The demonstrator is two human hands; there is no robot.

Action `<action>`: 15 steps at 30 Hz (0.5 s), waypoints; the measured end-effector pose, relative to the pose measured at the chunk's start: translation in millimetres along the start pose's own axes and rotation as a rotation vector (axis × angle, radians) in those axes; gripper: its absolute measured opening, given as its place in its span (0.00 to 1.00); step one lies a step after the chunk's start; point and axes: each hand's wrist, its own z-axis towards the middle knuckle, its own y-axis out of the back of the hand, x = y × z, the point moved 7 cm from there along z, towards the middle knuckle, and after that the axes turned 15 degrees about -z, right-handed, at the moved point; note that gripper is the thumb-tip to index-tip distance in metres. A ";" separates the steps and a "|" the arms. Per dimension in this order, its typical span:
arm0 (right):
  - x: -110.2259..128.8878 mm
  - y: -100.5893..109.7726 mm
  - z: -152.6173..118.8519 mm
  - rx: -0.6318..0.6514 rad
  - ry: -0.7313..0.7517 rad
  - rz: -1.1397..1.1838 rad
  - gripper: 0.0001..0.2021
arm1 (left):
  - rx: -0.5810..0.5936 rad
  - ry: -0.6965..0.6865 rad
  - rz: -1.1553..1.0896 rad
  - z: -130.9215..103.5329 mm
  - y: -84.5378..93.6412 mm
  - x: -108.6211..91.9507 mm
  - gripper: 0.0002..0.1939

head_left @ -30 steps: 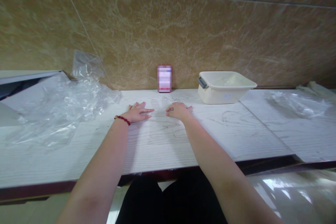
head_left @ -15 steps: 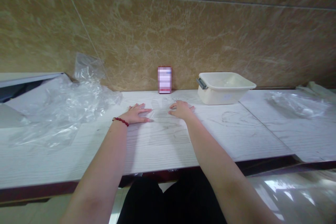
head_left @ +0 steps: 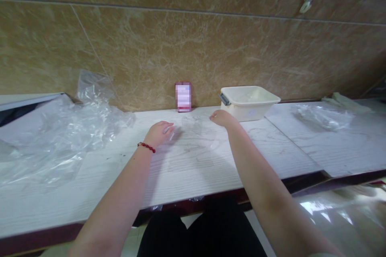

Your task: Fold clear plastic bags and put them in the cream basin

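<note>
A thin clear plastic bag [head_left: 196, 125] lies between my hands on the white wood-grain table, its outline faint. My left hand [head_left: 161, 133], with a red bead bracelet at the wrist, is curled round a shiny fold at the bag's left side, thumb and forefinger toward it. At the bag's right, my right hand [head_left: 222, 118] has its fingers pressed together on the plastic. Just beyond the bag, a phone [head_left: 183, 97] with a red edge leans upright against the marble wall.
Right of the phone is a cream bin [head_left: 256, 110] with a grey clip. Crumpled clear plastic [head_left: 87, 128] heaps at the left beside an open box [head_left: 33, 112]. More clear plastic [head_left: 322, 116] lies at the far right. The table's front edge is dark.
Both hands were spread flat on the table. My left hand has curled inward, and my right hand has moved right and closed its fingers. The camera view has shifted slightly.
</note>
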 end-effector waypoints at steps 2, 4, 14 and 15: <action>-8.2 -4.8 -1.1 0.092 0.009 -0.065 0.13 | -0.008 0.008 0.026 1.3 -0.1 -7.9 0.24; -13.5 -14.3 -4.7 0.176 0.009 -0.087 0.13 | 0.006 0.014 0.048 2.2 -2.6 -15.6 0.23; -5.8 -39.8 -21.4 0.247 0.059 -0.089 0.10 | 0.141 -0.161 -0.021 -8.3 -33.3 -80.8 0.19; -4.1 -39.2 -21.5 0.242 0.068 -0.091 0.10 | 0.172 -0.203 -0.052 -10.7 -38.7 -90.1 0.19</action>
